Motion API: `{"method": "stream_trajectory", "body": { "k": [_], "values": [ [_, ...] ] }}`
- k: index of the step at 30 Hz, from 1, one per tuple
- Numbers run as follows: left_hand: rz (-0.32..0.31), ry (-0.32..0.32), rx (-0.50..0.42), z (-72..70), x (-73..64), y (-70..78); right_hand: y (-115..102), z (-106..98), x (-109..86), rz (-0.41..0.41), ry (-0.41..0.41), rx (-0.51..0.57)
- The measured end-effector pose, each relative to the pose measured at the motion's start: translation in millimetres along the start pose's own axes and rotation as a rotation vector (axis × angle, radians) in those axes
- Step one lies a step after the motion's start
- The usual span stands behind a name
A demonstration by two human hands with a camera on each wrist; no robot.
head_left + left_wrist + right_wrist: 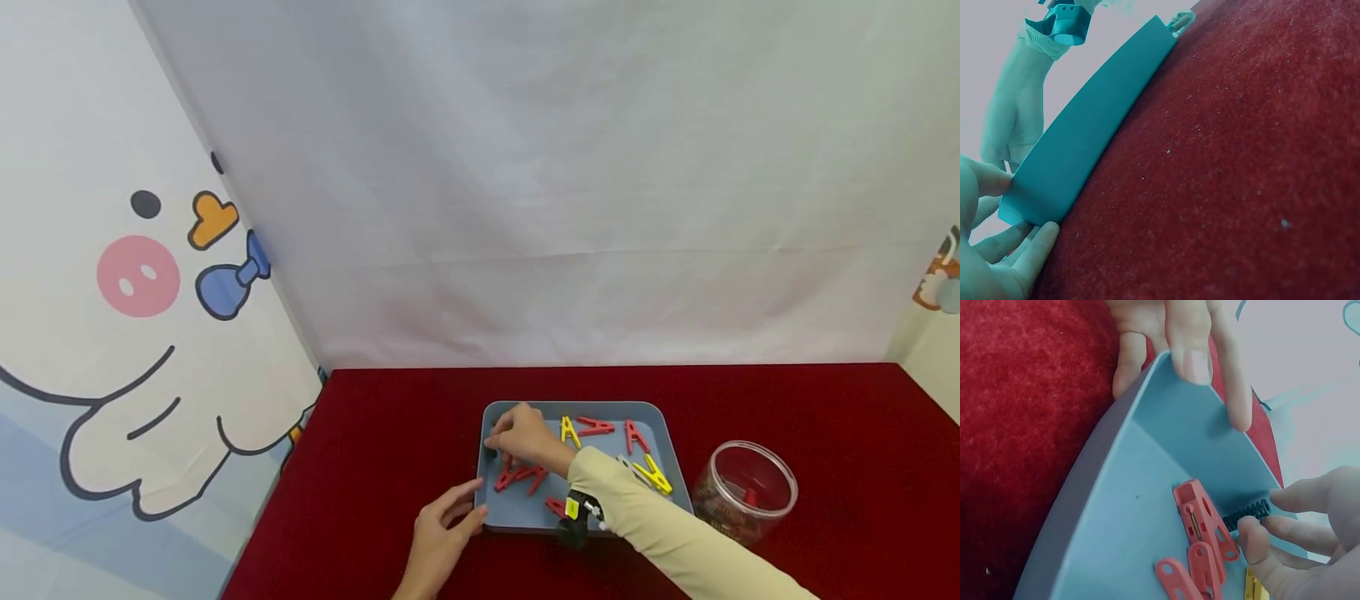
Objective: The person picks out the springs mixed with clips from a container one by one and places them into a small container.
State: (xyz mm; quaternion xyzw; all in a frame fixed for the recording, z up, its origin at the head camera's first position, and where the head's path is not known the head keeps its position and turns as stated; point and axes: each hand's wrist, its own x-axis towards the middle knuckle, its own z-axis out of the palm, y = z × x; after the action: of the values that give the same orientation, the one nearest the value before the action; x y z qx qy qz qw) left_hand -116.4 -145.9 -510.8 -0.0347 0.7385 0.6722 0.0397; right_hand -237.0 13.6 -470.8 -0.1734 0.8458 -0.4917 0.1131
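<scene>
In the head view, a shallow blue-grey tray point(525, 518) holds several red clothespins point(596, 427) and a few yellow clothespins point(654, 475). My right hand point(528, 435) reaches into its left side. Between thumb and fingertips it pinches a black coil spring point(1247, 514), close to the tray wall in the right wrist view. A red clothespin point(1200, 515) lies right beside the spring. My left hand point(442, 533) grips the tray's near left corner, with fingers over the rim and the thumb against the outer wall.
To the right of the tray stands a clear round jar point(742, 492) with something red inside. Dark red cloth point(405, 433) covers the table. A white curtain point(570, 183) hangs behind it, and a cartoon-printed sheet point(172, 375) hangs at the left.
</scene>
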Motion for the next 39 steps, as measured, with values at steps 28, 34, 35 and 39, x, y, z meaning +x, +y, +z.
{"method": "stream_trajectory", "body": {
  "k": [28,34,35,39],
  "values": [
    [0.009,-0.001,0.019,5.0,-2.3,1.9,-0.9,-2.2,-6.2,-0.031,0.019,0.026],
    [0.013,0.011,0.029,3.7,-1.0,1.6,2.0,-9.1,-9.5,-0.062,-0.036,0.077],
    [0.012,0.011,0.029,3.1,-0.8,1.4,2.5,-10.1,-10.3,-0.070,-0.047,0.088],
    [0.010,0.014,0.034,0.6,-0.9,1.2,4.2,-13.3,-12.3,-0.086,-0.073,0.120]
  ]
}}
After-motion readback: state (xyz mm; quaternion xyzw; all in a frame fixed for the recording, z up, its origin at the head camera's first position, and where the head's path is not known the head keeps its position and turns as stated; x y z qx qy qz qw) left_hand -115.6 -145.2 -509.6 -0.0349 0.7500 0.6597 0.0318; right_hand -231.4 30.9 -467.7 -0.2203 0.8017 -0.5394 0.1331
